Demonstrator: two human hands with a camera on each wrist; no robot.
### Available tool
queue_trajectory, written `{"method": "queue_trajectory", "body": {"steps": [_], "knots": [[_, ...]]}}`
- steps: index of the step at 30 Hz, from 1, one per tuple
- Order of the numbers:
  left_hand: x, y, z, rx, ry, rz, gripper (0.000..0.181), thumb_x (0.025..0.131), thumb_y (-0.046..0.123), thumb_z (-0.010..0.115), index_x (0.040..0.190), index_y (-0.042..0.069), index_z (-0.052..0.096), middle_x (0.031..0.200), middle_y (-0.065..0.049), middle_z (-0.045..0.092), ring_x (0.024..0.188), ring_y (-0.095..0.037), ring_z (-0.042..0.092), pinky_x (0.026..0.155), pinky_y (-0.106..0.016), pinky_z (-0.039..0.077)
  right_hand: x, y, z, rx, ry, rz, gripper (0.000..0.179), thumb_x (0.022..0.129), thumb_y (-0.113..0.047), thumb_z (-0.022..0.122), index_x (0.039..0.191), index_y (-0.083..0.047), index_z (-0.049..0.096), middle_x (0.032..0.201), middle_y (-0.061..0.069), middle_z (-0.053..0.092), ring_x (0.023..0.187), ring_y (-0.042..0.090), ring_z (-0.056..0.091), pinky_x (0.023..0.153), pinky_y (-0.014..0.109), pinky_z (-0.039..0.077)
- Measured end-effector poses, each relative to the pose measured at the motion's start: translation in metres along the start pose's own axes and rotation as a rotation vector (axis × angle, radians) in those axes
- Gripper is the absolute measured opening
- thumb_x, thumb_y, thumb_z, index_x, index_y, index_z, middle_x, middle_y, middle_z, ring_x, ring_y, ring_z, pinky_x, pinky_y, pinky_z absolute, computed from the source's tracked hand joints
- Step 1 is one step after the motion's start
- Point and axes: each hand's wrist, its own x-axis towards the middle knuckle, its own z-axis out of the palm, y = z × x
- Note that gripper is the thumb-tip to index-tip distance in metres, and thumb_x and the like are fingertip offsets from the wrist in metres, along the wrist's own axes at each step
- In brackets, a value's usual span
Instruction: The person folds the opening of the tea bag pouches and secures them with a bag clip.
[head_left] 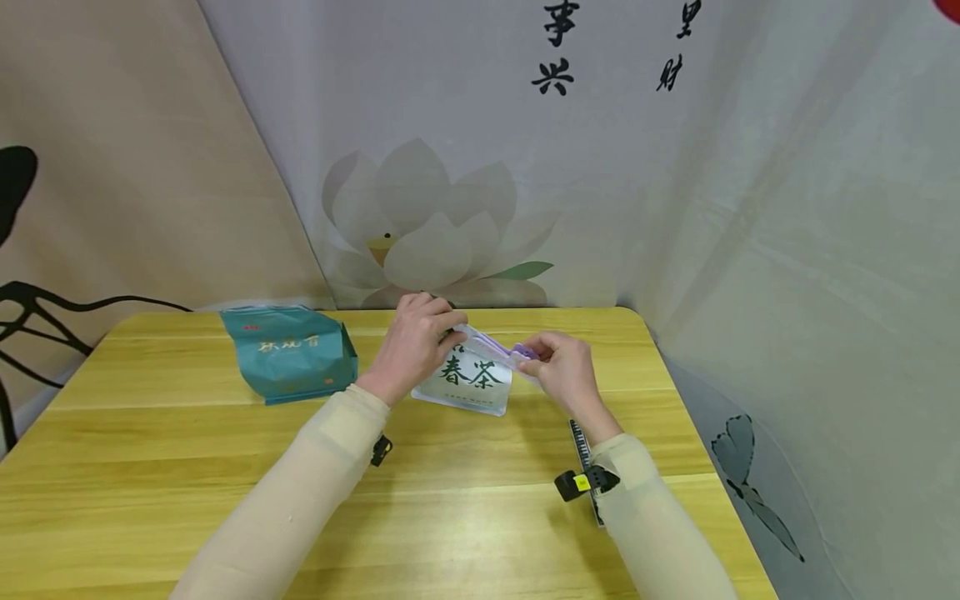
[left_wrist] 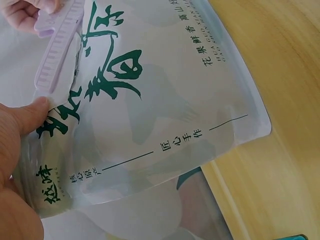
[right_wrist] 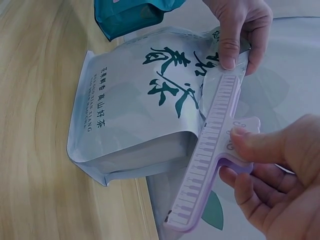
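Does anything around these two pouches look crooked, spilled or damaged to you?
Mainly the purple clip: in the right-wrist view, its lower end juts well past the side of the white pouch, so it looks off-center. That end also has a small dark mark. No spill shows on the table.

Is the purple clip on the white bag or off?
On: the purple clip lies along the top of the white bag, pinched by the right grip. Whether shut, I cannot tell.
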Motion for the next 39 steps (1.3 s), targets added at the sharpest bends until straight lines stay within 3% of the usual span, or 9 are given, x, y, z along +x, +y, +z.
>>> {"method": "queue_trajectory", "body": {"steps": [24,39], "knots": [[0.0021,-0.0005,-0.0023,-0.02,-0.037,-0.014,0.018,0.092,0.016,0.08,0.108,0.008,0.08,0.097,-0.004,0.073,0.09,-0.024,0.057,0.098,-0.044,0.044,0.0046,-0.0031,0.0065,0.039,0.028,-0.031,0.017,0.083,-0.001,0.085,0.099,-0.005,0.08,0.092,0.009,0.077,0.077,0.022,0.069,0.071,0.038,0.058],[0.0024,-0.0032,-0.0089,-0.018,-0.095,-0.003,0.03,0.092,0.011,0.08,0.121,0.006,0.075,0.106,-0.006,0.073,0.1,-0.025,0.061,0.105,-0.045,0.042,0.0057,-0.0079,0.0063,0.043,0.017,-0.013,0.02,0.083,-0.003,0.086,0.102,-0.005,0.08,0.096,0.008,0.077,0.079,0.022,0.068,0.073,0.038,0.059]]}}
